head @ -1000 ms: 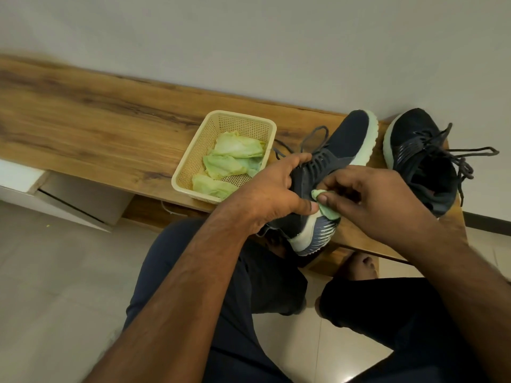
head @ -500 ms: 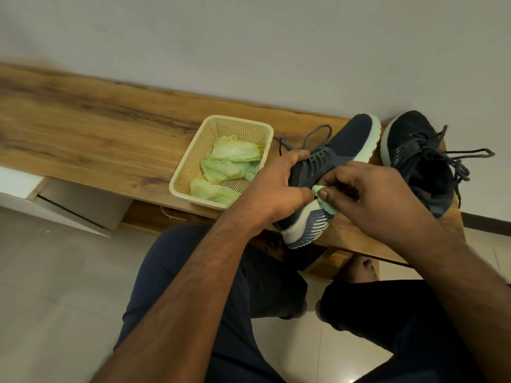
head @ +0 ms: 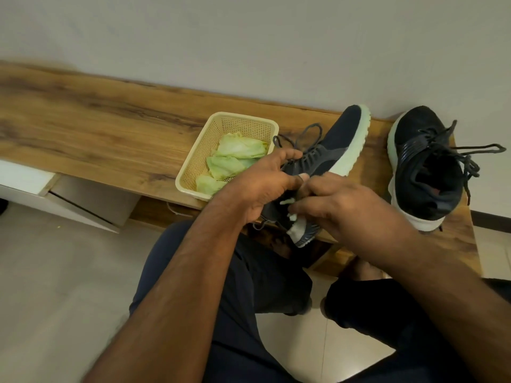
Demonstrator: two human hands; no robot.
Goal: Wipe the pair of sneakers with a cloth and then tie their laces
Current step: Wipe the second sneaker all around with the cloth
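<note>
1. While the left hand [head: 262, 186] grips the near sneaker [head: 326, 167] around its collar, the shoe has dropped lower over the counter [head: 96, 134] edge than half a second ago, heel past the edge, toe on the wood.
2. Right hand [head: 340, 208] pinches the green cloth [head: 290, 208]; it has slid from mid-side down to the heel, and only small scraps of cloth show between the fingers.
3. Basket [head: 193, 164] of green cloths [head: 237, 153] sits just left of that shoe, unchanged.
4. Second sneaker [head: 425, 167] lies right, apart from the first, laces [head: 475, 147] loose, unchanged.
</note>
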